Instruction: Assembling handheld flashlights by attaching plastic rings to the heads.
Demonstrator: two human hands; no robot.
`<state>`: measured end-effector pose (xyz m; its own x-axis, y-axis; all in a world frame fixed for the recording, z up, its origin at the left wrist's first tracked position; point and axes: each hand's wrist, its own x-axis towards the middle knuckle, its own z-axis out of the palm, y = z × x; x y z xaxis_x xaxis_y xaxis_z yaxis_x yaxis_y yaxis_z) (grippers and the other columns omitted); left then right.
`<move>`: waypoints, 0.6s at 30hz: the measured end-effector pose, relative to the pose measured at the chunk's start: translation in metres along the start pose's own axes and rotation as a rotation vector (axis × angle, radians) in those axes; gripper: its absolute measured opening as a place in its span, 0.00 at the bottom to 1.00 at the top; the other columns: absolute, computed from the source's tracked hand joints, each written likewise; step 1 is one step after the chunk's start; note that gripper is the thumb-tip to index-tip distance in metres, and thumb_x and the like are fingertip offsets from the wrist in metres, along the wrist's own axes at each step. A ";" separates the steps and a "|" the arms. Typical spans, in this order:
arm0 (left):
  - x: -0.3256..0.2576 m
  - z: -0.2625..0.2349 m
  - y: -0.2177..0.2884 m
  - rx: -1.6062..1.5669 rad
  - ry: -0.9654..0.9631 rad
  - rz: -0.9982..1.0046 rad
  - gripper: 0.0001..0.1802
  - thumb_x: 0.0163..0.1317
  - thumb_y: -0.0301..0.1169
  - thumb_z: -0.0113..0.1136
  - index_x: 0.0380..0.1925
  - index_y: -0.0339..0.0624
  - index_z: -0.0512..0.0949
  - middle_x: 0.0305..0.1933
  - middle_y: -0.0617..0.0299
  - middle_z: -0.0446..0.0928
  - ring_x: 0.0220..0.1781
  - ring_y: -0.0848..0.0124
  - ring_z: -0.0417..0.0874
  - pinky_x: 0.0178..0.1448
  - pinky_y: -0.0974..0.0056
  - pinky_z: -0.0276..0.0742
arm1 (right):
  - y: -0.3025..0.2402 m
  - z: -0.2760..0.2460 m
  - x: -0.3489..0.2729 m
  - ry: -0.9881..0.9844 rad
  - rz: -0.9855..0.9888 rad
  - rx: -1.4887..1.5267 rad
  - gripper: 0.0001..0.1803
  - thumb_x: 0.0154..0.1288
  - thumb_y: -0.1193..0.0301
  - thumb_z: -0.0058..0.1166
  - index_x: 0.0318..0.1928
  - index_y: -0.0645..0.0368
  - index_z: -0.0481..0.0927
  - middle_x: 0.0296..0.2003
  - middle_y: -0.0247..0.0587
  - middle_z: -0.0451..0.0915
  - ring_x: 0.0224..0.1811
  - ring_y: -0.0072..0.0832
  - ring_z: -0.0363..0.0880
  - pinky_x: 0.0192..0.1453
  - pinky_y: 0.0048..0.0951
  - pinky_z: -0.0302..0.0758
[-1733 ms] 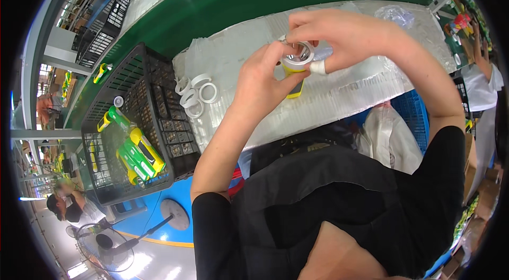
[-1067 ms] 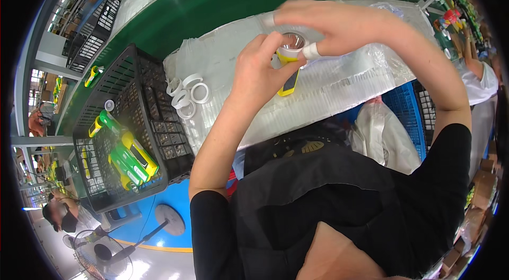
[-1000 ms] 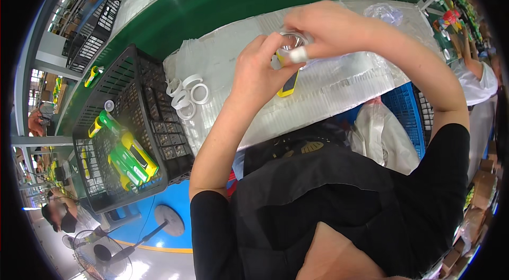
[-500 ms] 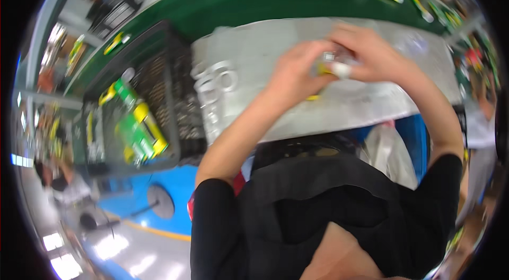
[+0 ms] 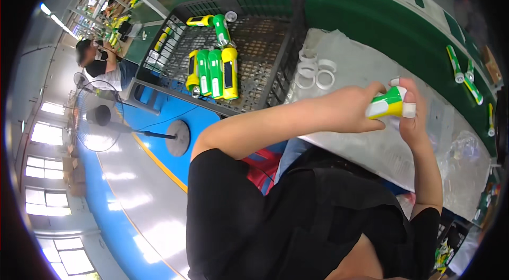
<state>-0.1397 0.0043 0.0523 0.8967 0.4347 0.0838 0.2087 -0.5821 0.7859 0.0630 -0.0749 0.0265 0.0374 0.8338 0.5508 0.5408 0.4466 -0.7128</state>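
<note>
A green and yellow flashlight [image 5: 386, 104] is held between my two hands over the grey work surface. My left hand [image 5: 355, 108] is wrapped round one end of it. At the other end, my right hand [image 5: 416, 113] grips it, with white coverings on some fingertips. The flashlight's two ends are partly hidden by the fingers. Several white rings [image 5: 324, 78] lie to the left of my hands on the grey surface [image 5: 350, 57], which has a clear plastic look.
Left of the surface stands a black plastic crate [image 5: 289, 36] holding several green and yellow flashlights [image 5: 214, 73]. Behind runs a green belt [image 5: 360, 10] with more flashlights [image 5: 454, 64] at the right. A fan [image 5: 101, 116] stands at left; a person [image 5: 98, 65] sits beyond.
My view has swung left, bringing the whole crate into sight. The hands have shifted round the flashlight, whose green and yellow body now shows more clearly between them.
</note>
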 end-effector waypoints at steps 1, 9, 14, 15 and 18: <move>-0.002 -0.019 0.001 0.092 0.039 -0.027 0.42 0.51 0.46 0.72 0.61 0.39 0.64 0.40 0.40 0.80 0.42 0.44 0.83 0.46 0.49 0.79 | 0.010 0.007 0.007 0.006 -0.010 0.007 0.23 0.75 0.52 0.42 0.53 0.59 0.75 0.39 0.39 0.80 0.36 0.31 0.79 0.43 0.33 0.76; -0.062 -0.230 -0.201 0.942 0.543 -0.810 0.39 0.57 0.54 0.64 0.61 0.42 0.67 0.45 0.44 0.81 0.48 0.48 0.83 0.50 0.50 0.79 | 0.232 -0.082 0.050 0.619 0.439 -0.182 0.20 0.73 0.60 0.44 0.59 0.56 0.72 0.38 0.36 0.77 0.26 0.19 0.69 0.29 0.22 0.68; -0.092 -0.255 -0.308 0.755 0.502 -1.171 0.47 0.54 0.60 0.64 0.63 0.36 0.64 0.53 0.39 0.79 0.57 0.48 0.81 0.58 0.49 0.76 | 0.330 -0.166 0.029 0.194 0.752 -1.142 0.25 0.68 0.62 0.51 0.63 0.56 0.69 0.55 0.52 0.77 0.56 0.48 0.76 0.58 0.42 0.72; -0.089 -0.256 -0.312 0.756 0.466 -1.191 0.46 0.55 0.58 0.63 0.63 0.36 0.63 0.55 0.41 0.79 0.58 0.50 0.80 0.59 0.50 0.76 | 0.313 -0.165 0.029 0.201 0.762 -1.148 0.25 0.68 0.62 0.51 0.63 0.56 0.69 0.55 0.52 0.77 0.56 0.48 0.76 0.58 0.42 0.72; -0.076 -0.264 -0.310 0.594 0.574 -1.231 0.44 0.54 0.54 0.63 0.63 0.37 0.60 0.56 0.42 0.78 0.58 0.50 0.80 0.59 0.51 0.77 | 0.265 -0.146 0.038 0.353 0.172 -1.295 0.23 0.66 0.64 0.56 0.59 0.58 0.74 0.54 0.49 0.77 0.55 0.49 0.75 0.60 0.44 0.71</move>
<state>-0.3754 0.3337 -0.0361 -0.2018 0.9746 -0.0967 0.9569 0.2173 0.1928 0.3305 0.0275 -0.0786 0.2905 0.6332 0.7174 0.8970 -0.4413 0.0263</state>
